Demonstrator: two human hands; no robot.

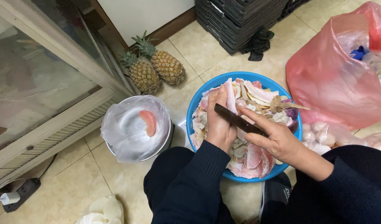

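Note:
My left hand point(218, 120) grips a pink fruit segment point(231, 96) upright over a blue basin point(198, 99). My right hand point(273, 137) holds a dark-bladed knife point(236, 119), its blade laid across my left hand's fingers against the segment. The basin is heaped with pink and white peel scraps point(257, 157). To the left, a metal bowl lined with a clear plastic bag point(128, 132) holds one peeled pink segment point(149, 122). Both my sleeves are dark.
Two pineapples point(155, 70) lie on the tiled floor by a glass-fronted cabinet point(41, 83). A large pink plastic bag point(340, 79) stands at the right, with a clear bag of pale round items point(323, 135) below it. Dark stacked crates point(240, 20) stand behind. White peel pieces point(103, 209) lie at bottom left.

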